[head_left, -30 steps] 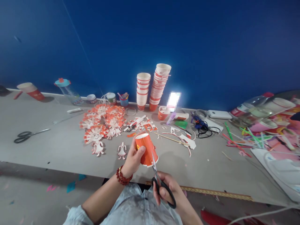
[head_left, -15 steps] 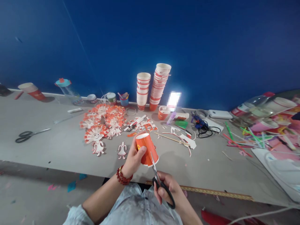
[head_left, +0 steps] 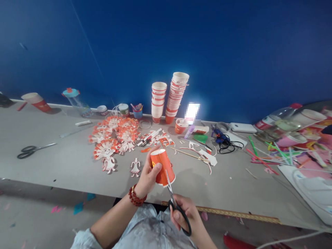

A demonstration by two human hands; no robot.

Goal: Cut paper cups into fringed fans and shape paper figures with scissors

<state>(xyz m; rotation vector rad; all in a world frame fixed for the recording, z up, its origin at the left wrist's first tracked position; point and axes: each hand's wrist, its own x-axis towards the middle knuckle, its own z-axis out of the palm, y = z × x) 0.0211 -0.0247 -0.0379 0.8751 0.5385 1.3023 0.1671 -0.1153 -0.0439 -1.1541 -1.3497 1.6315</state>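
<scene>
An orange paper cup is held tilted over the table's front, my left hand closed around its side with the thumb across the front. My right hand grips the black handles of a pair of scissors. The scissor blades point up and lie against the cup's lower right side, near the rim. A small paper doll cutout lies left of the cup. Several orange-and-white paper figures are spread farther left.
Two tall stacks of paper cups stand by the blue wall. Paper scraps lie behind the cup. Another pair of scissors rests at the left. Coloured straws and a clear bottle crowd the right side.
The scissors have shifted slightly down and left along the cup's side, with my right hand moving the same way. The handles look closer together. My left hand keeps hold of the cup.
</scene>
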